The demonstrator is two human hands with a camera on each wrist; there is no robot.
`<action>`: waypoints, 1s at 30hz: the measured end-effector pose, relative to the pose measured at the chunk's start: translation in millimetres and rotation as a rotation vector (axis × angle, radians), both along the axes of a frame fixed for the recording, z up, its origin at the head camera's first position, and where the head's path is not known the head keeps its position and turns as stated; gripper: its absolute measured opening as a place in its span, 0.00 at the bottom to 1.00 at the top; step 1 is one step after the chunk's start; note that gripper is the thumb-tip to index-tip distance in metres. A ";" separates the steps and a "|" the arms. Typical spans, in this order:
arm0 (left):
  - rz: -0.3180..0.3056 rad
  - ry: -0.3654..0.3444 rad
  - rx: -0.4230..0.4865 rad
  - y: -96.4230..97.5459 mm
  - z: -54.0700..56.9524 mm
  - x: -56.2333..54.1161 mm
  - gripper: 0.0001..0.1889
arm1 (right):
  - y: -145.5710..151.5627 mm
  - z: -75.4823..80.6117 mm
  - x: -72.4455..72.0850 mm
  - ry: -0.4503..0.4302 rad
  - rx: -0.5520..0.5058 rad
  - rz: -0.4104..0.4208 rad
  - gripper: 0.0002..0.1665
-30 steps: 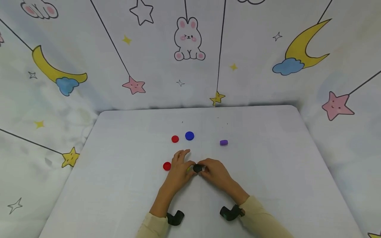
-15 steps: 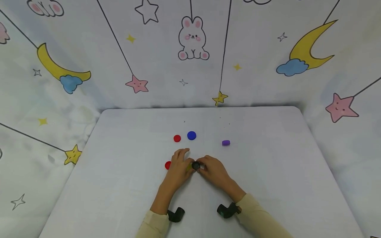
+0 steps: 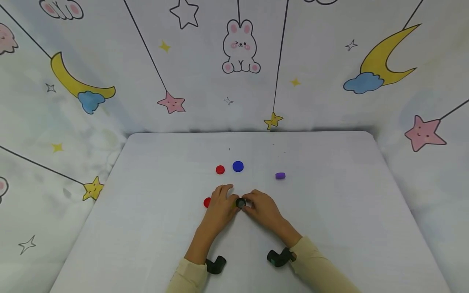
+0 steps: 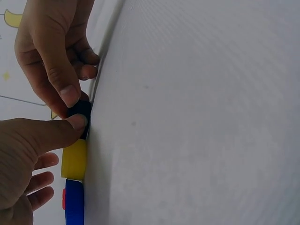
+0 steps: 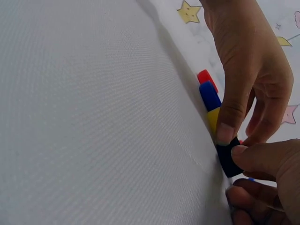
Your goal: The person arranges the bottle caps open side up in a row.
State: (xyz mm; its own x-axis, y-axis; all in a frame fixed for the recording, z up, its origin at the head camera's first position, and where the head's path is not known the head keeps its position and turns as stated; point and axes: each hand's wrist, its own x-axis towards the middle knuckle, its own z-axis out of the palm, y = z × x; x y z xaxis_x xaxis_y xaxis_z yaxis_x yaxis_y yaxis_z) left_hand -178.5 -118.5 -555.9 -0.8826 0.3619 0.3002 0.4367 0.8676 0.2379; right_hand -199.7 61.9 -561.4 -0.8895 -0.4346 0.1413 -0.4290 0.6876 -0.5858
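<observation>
A small black round cap [image 3: 240, 203] is at the centre of the head view, with a ring-like rim around a greyish middle. My left hand [image 3: 220, 207] and right hand [image 3: 265, 208] pinch it from opposite sides between thumb and fingers. Beside it stands a yellow cap [image 4: 74, 159], mostly hidden by my left hand from above. In the left wrist view a blue cap [image 4: 74, 201] follows the yellow one in line. The right wrist view has a red cap [image 5: 206, 79] at the far end of this row. The left hand's other fingers are spread.
Farther back on the white table [image 3: 329, 195] lie another red cap [image 3: 220, 169] and a larger-looking blue cap [image 3: 238, 166]. A purple cap [image 3: 280, 176] stands on edge to their right. Patterned cloth [image 3: 205, 73] rises behind the table.
Both hands have shifted the black cap slightly left toward the yellow one, covering more of the yellow. Its dark face now shows a rim and greyish centre. The head view has shifted a little.
</observation>
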 end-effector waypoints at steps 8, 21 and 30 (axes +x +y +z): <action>-0.012 -0.030 0.021 -0.5 0.6 0.2 0.19 | 13.7 3.5 0.9 -0.013 -0.012 -0.001 0.21; 0.050 0.090 0.076 14.2 17.0 4.4 0.19 | 108.8 10.9 -17.6 0.091 -0.087 -0.280 0.36; 0.023 0.001 -0.042 62.5 20.8 -33.3 0.19 | 111.4 2.1 -37.3 -0.033 -0.066 -0.218 0.42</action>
